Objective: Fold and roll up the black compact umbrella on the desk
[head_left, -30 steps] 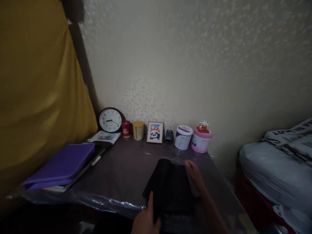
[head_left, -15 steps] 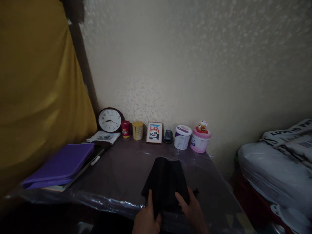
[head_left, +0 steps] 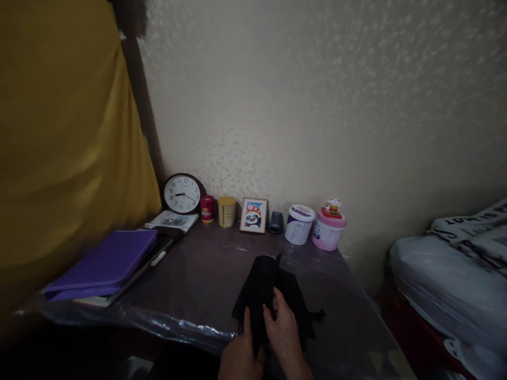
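Note:
A piece of black cloth (head_left: 255,285) lies near the front edge of the table, partly folded, with a fold standing up along its middle and a thin dark strap (head_left: 317,315) sticking out to the right. My left hand (head_left: 241,356) is at its near left end; the index finger lies stretched along the cloth and the thumb is bent at the near end. With fingers and thumb together, my right hand (head_left: 283,327) pinches the raised fold at the middle. The fingertips' exact grip is partly hidden by the dark fabric.
The dark table (head_left: 198,285) has a plastic cover. On its left lie a purple folder (head_left: 105,264) and a white pen (head_left: 158,258). Along the wall stand a clock (head_left: 182,194), a red can (head_left: 207,209), a yellow tin (head_left: 227,212), a panda picture frame (head_left: 254,215) and two tubs (head_left: 300,225).
My right hand has moved left from the cloth's right edge to its middle, bringing up a fold. The strap shows more on the right. My left hand stays at the near left end.

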